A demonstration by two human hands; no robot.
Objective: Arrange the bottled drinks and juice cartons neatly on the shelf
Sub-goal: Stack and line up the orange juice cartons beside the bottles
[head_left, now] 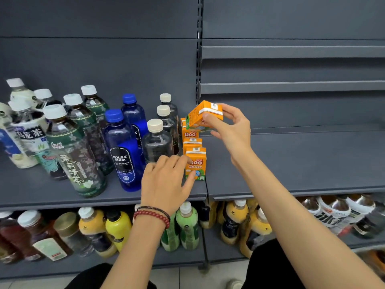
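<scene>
While the right hand (231, 130) holds a tilted orange juice carton (203, 115) in a closed grip, thumb and fingers pinching it, it hovers over the back of a row of matching cartons (192, 142) standing on the grey shelf (291, 159). The left hand (166, 182) has a loose, open grip: its fingers lie against the left side of the front carton (198, 163), thumb touching its face. Just left stand dark clear bottles (158, 142), blue soda bottles (125, 151) and tea bottles (73, 147). More bottles (187, 226) fill the lower shelf.

Two blue bottles (125, 151), three cream-capped bottles (157, 142), at least four orange cartons (195, 163)
</scene>
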